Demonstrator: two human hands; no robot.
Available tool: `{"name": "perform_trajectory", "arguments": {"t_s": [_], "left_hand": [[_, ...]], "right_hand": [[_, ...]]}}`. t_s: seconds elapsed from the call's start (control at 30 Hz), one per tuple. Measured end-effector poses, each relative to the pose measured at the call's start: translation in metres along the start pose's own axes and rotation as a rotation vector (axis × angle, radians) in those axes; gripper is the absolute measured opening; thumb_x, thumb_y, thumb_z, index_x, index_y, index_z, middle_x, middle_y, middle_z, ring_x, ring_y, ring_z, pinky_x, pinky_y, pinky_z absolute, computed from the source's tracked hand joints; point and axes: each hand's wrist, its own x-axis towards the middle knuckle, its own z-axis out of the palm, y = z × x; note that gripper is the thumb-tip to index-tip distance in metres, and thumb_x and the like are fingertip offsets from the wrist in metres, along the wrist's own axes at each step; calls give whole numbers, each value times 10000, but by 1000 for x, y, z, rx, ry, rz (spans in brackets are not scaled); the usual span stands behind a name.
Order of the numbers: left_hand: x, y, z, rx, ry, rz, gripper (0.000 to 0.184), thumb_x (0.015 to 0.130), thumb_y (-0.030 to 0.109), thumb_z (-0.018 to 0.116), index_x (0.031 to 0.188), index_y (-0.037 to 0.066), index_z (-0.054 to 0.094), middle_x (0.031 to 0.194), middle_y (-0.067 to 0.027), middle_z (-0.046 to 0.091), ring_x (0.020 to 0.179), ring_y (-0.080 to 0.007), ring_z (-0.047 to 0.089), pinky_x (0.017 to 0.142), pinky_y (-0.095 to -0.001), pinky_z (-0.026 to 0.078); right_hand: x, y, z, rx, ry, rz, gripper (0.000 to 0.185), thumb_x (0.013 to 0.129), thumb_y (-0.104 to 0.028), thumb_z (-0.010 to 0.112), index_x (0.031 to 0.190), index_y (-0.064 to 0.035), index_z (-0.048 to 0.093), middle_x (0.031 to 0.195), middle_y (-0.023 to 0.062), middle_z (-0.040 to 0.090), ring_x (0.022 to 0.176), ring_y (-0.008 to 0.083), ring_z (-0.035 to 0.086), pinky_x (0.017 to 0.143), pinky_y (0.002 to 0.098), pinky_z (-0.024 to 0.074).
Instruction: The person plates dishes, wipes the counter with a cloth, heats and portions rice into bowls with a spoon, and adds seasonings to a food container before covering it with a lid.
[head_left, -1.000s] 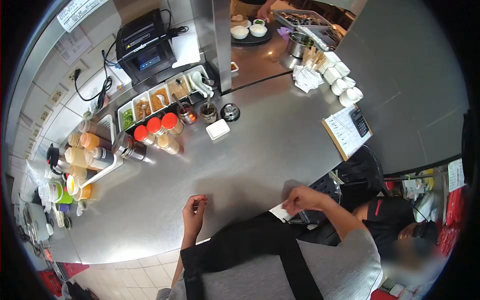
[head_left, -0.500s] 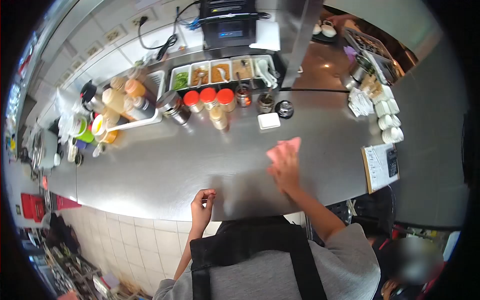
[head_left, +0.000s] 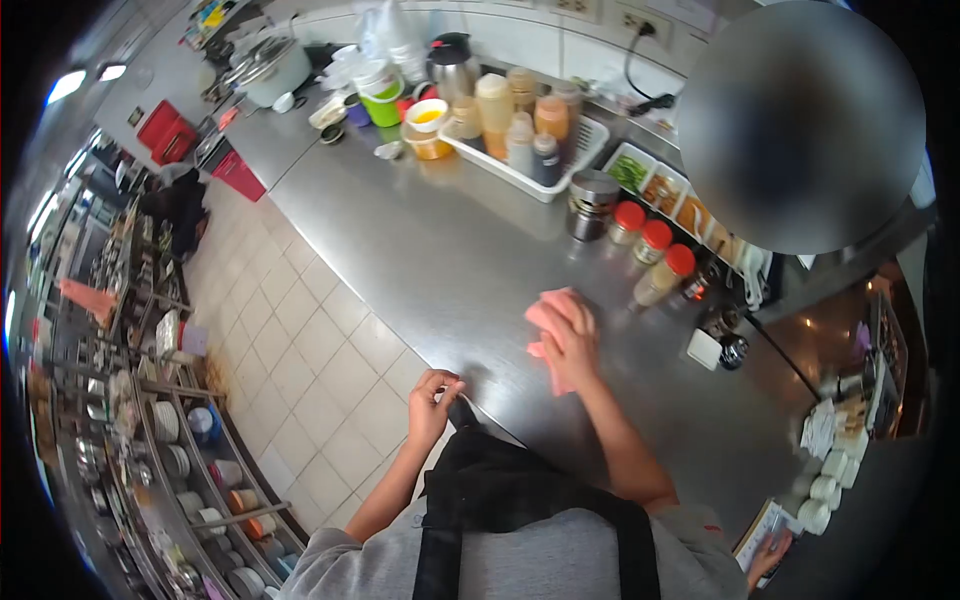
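Observation:
On the steel counter, my right hand presses down on a pink cloth, which shows beyond the fingers and beside the palm. My left hand hangs at the counter's front edge with its fingers curled in; what they hold, if anything, is too small to tell. Beyond my right hand stand red-capped jars and a dark lidded metal canister. A small white dish lies to the right.
A white basket holds sauce bottles. A tray of condiments runs along the wall. Shelves with dishes stand left, across the tiled floor. Another person's hand is at a clipboard, lower right.
The view has swung left. My right hand, near the counter's front edge at first, moved onto the counter with the pink cloth and now has it further left. My left hand stays curled.

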Motion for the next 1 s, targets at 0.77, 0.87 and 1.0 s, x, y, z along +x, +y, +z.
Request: {"name": "perform_trajectory", "arguments": {"t_s": [0.77,0.87,1.0], "left_hand": [[22,-217,-316,234,-70,-269,261,978,258,586,1030,35,711,1015,-159,696,923,-332,667,810,-395,526],[23,-230,-331,241,-105,-274,263,977,270,587,1035,42,706,1020,-156,691,919,-332,666,806,-401,527],[53,-237,-350,199,-126,-256,261,976,281,586,1048,56,695,1029,-149,681,908,-336,663,798,-411,529]], "right_hand": [[204,-138,347,-200,157,117,269,939,-340,580,1142,-178,648,1109,152,637,1025,398,594,906,484,477],[182,-272,418,466,-162,-133,111,882,-112,630,951,-106,717,988,146,636,979,391,594,885,461,485],[180,-299,489,722,-384,-38,301,866,-82,632,1150,-143,710,1193,112,615,1156,344,527,992,453,431]]}}
